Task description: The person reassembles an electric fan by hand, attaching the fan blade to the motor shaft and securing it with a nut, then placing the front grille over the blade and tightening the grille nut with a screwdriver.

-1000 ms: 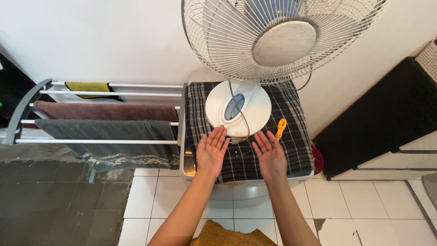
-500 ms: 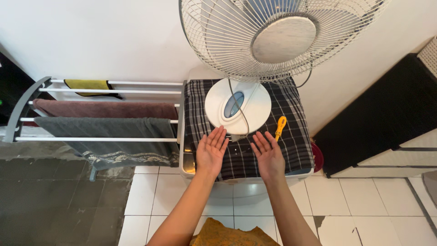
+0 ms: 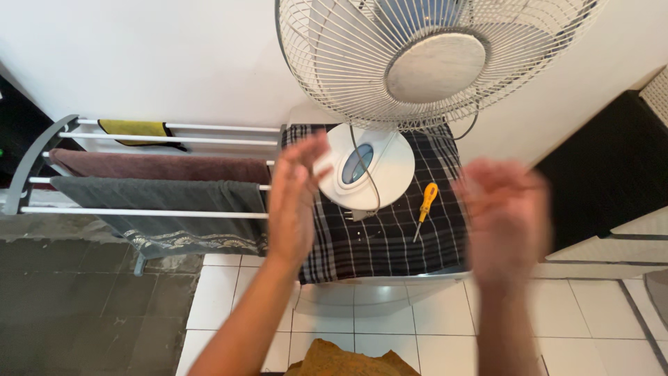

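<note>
A white fan stands on a checked black-and-white cloth (image 3: 390,237) that covers a low white appliance. Its wire cage (image 3: 431,59) fills the top of the view and its round base (image 3: 365,167) sits on the cloth. A yellow-handled screwdriver (image 3: 426,205) lies right of the base. My left hand (image 3: 292,202) is raised, blurred, palm turned inward, left of the base. My right hand (image 3: 504,219) is raised and blurred to the right of the cloth. Both hands hold nothing, fingers apart.
A drying rack (image 3: 146,174) with brown, grey and yellow towels stands at the left against the white wall. A black-topped white cabinet (image 3: 612,202) is at the right. White floor tiles (image 3: 390,327) lie below, dark tiles at left. An orange-yellow garment (image 3: 344,361) shows at the bottom edge.
Both hands have lifted off the cloth and swung apart, the left to the left, the right far to the right. They are blurred with motion. The screwdriver is now uncovered.
</note>
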